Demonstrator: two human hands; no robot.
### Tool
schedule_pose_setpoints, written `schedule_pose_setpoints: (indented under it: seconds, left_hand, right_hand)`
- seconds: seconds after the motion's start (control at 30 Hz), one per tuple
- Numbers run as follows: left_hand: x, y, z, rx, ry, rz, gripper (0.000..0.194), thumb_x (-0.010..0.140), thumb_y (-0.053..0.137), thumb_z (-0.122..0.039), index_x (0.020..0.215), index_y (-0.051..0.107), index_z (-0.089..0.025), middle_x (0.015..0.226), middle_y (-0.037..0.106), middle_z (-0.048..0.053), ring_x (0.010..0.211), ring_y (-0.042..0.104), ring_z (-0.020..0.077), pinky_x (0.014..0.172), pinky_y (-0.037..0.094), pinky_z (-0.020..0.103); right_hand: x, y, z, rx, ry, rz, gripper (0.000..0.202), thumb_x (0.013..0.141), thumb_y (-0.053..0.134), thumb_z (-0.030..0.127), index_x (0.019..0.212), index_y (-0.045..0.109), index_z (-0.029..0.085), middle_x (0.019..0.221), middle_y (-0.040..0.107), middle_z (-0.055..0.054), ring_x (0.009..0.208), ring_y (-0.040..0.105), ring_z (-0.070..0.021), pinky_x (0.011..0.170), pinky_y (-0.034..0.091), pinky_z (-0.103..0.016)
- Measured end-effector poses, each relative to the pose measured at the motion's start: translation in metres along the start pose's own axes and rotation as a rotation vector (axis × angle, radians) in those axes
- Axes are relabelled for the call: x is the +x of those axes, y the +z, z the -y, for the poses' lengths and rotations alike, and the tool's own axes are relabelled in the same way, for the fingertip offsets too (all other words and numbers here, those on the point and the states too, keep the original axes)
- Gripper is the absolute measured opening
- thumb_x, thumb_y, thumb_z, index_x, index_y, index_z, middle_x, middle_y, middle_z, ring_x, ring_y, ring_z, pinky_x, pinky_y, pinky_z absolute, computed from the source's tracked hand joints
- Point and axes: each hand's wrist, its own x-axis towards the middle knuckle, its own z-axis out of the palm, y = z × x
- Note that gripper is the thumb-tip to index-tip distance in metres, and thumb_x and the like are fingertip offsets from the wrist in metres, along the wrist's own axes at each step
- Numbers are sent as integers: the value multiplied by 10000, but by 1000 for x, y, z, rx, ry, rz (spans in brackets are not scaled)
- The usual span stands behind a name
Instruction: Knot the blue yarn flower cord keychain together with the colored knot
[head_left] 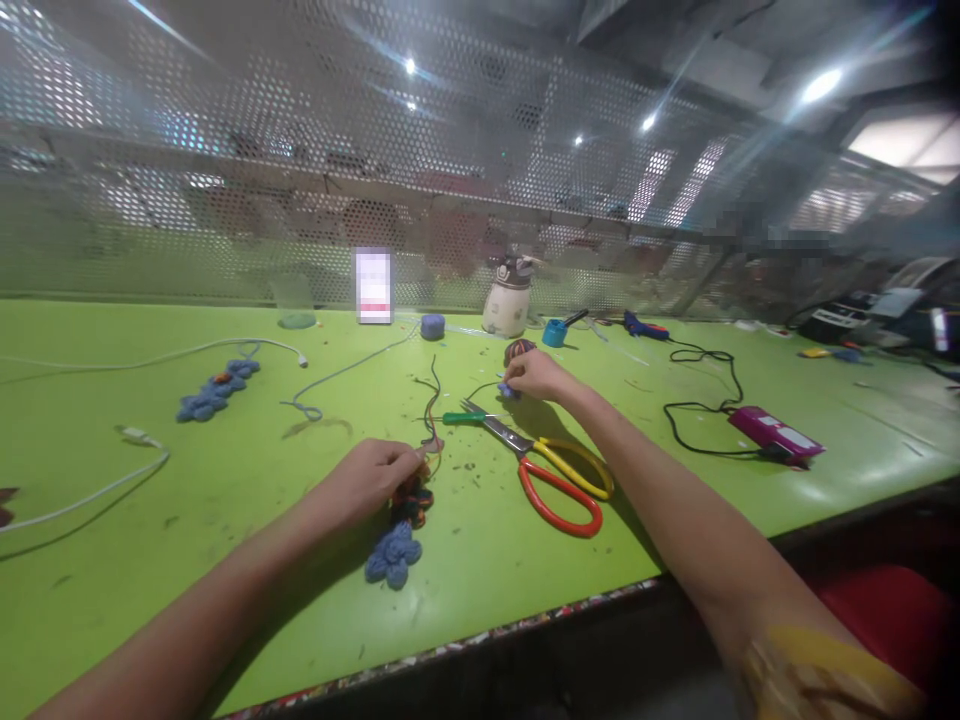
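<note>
Clearly, the left hand is the nearer one to the strip, a knitted-looking piece, dark and multicoloured in its upper part, with a blue end. Thumb and fingers come together on the strip's upper end, apparently pinching it against the surface. From there its long axis runs toward the near edge, slanting a little left, so the blue end lies closest to that edge and free of the hand. Loose strands run the opposite way from the pinched end, toward the far edge.

Meanwhile, the right hand reaches farther over the surface, to the right of the strip and well apart from it. Its fingers are bunched over a blue bit, just on the near side of a multicoloured ball; whether they grip the bit or only touch it, I cannot tell.

Between the two hands lie the scissors, their tips toward the far left corner and their handles toward the near edge, beneath the right forearm's inner side. A green-handled tool lies crosswise by the tips, roughly parallel to the far edge, between the strands and the right hand.
</note>
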Motion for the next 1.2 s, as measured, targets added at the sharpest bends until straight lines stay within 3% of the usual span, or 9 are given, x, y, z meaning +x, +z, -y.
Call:
schedule_pose_setpoints:
  seconds: [0.23, 0.43, 0.57, 0.73, 0.8, 0.87, 0.93, 1.03, 1.2]
  left_hand:
    - [0, 7, 6, -217, -29, -7, 396, 791, 553, -499, 637, 589, -136, 555, 504, 40, 491, 473, 142, 472, 410, 293]
    - [0, 2, 0, -39, -8, -56, 379, 757, 610, -449, 531, 552, -150, 487, 467, 25, 444, 396, 118, 433, 316, 272]
    - [1, 1, 5, -72, 5, -39, 327, 766, 594, -411, 578, 596, -144, 522, 504, 38, 462, 425, 132, 455, 336, 285]
    - [0, -2, 5, -62, 20, -28, 320, 795, 579, -353, 553, 573, -145, 531, 475, 26, 481, 401, 117, 484, 327, 281]
    - [-1, -3, 1, -108, -23, -21, 301, 815, 559, -336, 594, 593, -133, 553, 488, 31, 500, 421, 121, 502, 333, 283]
    - [-3, -4, -2, -156, -47, -30, 270, 820, 553, -320, 669, 636, -113, 595, 530, 51, 528, 450, 131, 523, 348, 288]
    - [-4, -5, -4, -177, -48, -55, 254, 821, 552, -307, 740, 668, -95, 621, 558, 65, 543, 462, 136, 535, 352, 292]
    - [-3, -6, -3, -181, -47, -81, 248, 819, 557, -290, 789, 691, -83, 617, 571, 67, 536, 457, 134, 541, 346, 297]
    - [2, -8, 1, -209, -54, -77, 227, 810, 571, -265, 801, 703, -80, 628, 606, 82, 549, 492, 143, 577, 365, 305]
  right_hand:
    - [-9, 2, -2, -76, -1, 41, 293, 754, 681, 380, 914, 750, 144, 901, 729, -114, 815, 643, -219, 653, 439, -256]
    - [-10, 7, -2, -64, -9, 59, 213, 682, 714, 227, 880, 746, 155, 854, 726, -84, 784, 640, -200, 617, 428, -235]
    - [-9, 9, -6, 12, -15, 42, 182, 654, 702, 137, 834, 721, 133, 838, 721, -74, 761, 636, -180, 616, 443, -225]
    - [-18, -9, -7, 186, -7, 5, 116, 725, 637, 113, 837, 666, 115, 849, 708, -88, 728, 640, -155, 636, 482, -238]
    - [-29, -22, 3, 429, -36, -24, 100, 736, 617, 91, 829, 640, 123, 826, 700, -78, 691, 638, -136, 635, 499, -242]
    - [-42, -33, 20, 703, -159, -20, 120, 720, 635, 84, 827, 637, 137, 770, 690, -52, 675, 636, -133, 659, 515, -263]
    - [-55, -37, 43, 811, -323, 58, 133, 725, 653, 112, 856, 646, 138, 780, 691, -49, 708, 643, -140, 697, 525, -285]
    - [-67, -26, 72, 738, -479, 195, 158, 708, 672, 127, 865, 653, 138, 791, 689, -44, 715, 630, -139, 684, 513, -281]
    - [-66, 5, 91, 558, -405, 237, 145, 714, 639, 91, 854, 651, 126, 753, 672, -38, 661, 584, -122, 617, 462, -241]
